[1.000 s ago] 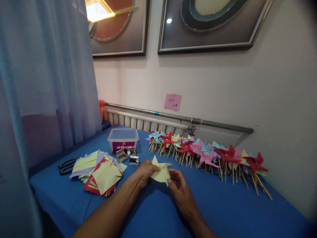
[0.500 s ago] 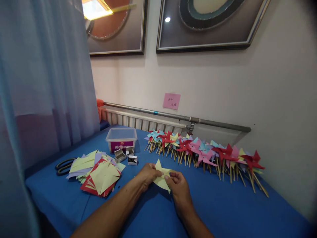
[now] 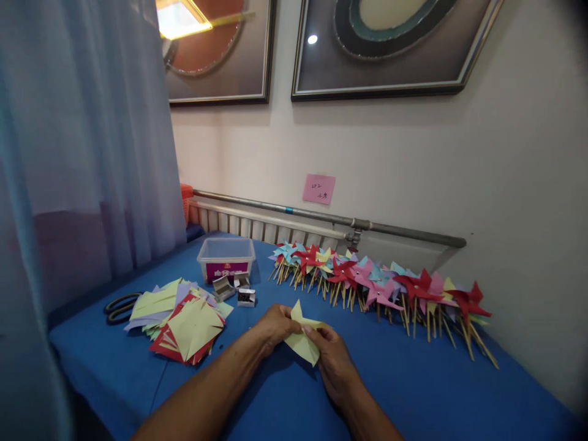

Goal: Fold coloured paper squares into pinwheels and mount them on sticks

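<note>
Centrally, just above the blue worktop [image 3: 413, 392], a person's left hand [image 3: 275, 324] and right hand [image 3: 333, 358] each pinch a cut yellow paper square [image 3: 303, 344]. Both grips are clamped on it from opposite sides, seemingly to keep its bent points gathered. Loose paper squares [image 3: 188, 324] lie stacked within left reach; pinwheels [image 3: 376, 285] line the wall, out of the way.

A makeshift craft workroom: beyond the fingers [image 3: 285, 317] a row of paper pinwheels [image 3: 381, 285] lines the blue-clothed table [image 3: 436, 392]; left of them lie cut paper squares [image 3: 184, 321] and scissors [image 3: 120, 306]; 2 framed pictures [image 3: 376, 49] hang above.
</note>
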Tool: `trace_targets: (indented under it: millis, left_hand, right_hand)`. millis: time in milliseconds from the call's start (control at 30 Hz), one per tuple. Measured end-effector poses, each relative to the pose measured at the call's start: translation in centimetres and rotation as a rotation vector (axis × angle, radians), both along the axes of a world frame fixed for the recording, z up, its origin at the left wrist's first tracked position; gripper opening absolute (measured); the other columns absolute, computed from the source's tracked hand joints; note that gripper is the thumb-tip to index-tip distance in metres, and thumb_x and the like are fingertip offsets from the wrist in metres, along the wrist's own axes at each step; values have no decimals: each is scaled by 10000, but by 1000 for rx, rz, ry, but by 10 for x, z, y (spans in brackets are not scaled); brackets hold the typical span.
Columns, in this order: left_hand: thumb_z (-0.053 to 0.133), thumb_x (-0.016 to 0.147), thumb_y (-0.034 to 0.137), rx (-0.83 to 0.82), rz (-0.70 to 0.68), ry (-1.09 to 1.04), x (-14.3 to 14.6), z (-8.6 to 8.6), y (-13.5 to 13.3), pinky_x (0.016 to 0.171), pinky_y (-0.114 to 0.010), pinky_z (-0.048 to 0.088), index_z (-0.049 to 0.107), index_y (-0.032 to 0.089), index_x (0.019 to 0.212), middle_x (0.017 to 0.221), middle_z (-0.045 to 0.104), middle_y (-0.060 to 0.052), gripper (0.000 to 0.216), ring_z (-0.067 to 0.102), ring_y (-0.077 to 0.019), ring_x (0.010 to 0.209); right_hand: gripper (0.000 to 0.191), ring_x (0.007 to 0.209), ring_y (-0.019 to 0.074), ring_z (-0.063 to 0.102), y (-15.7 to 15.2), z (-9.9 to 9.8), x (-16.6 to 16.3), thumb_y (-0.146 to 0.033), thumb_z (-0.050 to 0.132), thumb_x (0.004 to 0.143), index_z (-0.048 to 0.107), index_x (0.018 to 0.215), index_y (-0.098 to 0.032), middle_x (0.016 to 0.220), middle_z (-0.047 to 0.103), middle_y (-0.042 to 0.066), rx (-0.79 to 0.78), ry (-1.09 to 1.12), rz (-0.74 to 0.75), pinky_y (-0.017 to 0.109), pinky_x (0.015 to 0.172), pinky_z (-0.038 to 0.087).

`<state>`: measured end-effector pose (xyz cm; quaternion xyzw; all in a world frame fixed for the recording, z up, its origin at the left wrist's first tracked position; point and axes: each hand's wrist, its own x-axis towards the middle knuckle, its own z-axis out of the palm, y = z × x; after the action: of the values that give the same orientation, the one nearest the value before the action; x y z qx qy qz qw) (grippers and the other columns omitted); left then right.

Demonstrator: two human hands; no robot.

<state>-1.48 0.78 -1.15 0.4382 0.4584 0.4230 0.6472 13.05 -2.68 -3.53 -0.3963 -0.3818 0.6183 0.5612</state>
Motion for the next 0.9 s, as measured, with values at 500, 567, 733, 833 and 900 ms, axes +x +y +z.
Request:
trace_targets:
  millis: [500,567,733,833,900]
  left_hand:
    - [773,583,182,43,16,67,-2,4,-1,530,-242,349,607,155,607,541,599,6,170,487,-105,490]
    - [784,582,195,39,18,73,-1,2,0,534,-245,348,589,160,599,541,596,5,199,490,-109,495]
    - [811,581,248,48,6,41,-1,-4,1,561,-245,371,597,160,634,567,606,3,238,504,-110,528]
    - [825,577,268,47,3,39,0,-6,1,560,-245,367,588,165,631,563,604,5,265,500,-110,524]
    - [838,573,283,48,-3,49,0,-4,1,551,-245,349,575,169,615,548,585,11,290,484,-106,515]
  right_hand:
    - [423,645,253,737,5,-10,-2,-517,907,647,738,821,-171,715,785,52,36,-158,-147,316,574,543]
    - [428,652,256,738,5,-10,-2,-515,909,639,734,826,-173,729,790,51,44,-159,-144,331,611,561]
    - [441,676,272,747,5,-9,-3,-501,924,619,733,836,-169,726,788,54,20,-119,-126,347,628,571]
    - [438,665,268,745,4,-9,-2,-482,927,627,741,860,-161,709,781,50,2,-107,-108,336,606,562]
    - [434,667,269,747,3,-9,-2,-466,930,630,743,874,-160,697,777,46,-3,-94,-85,333,604,560]
